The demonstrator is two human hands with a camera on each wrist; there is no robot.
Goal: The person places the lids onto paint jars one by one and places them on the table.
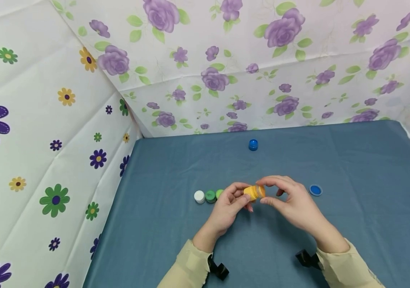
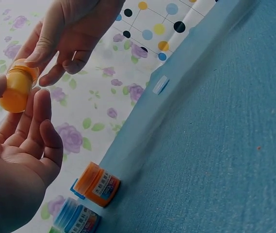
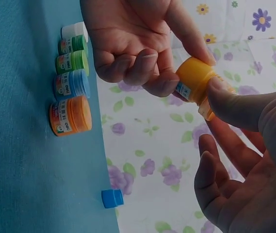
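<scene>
A small yellow paint jar (image 1: 251, 193) is held tilted above the table between both hands. My left hand (image 1: 228, 206) grips the jar's body between thumb and fingers. At the lid end, my right hand (image 1: 295, 202) pinches the jar; in the right wrist view its thumb (image 3: 225, 99) lies against the lid. Below the hands stands a row of paint jars: white (image 1: 199, 196), green (image 1: 210, 196) and light green (image 1: 219, 193). The blue jar (image 3: 72, 85) and orange jar (image 3: 71, 115) of that row show in the wrist views, hidden by the left hand in the head view.
A small dark blue container (image 1: 253, 145) stands near the table's back edge. A round blue lid (image 1: 315, 190) lies to the right of my right hand. The blue-grey cloth (image 1: 154, 224) covers the table, and flowered sheets (image 1: 190, 40) hang behind and at the left.
</scene>
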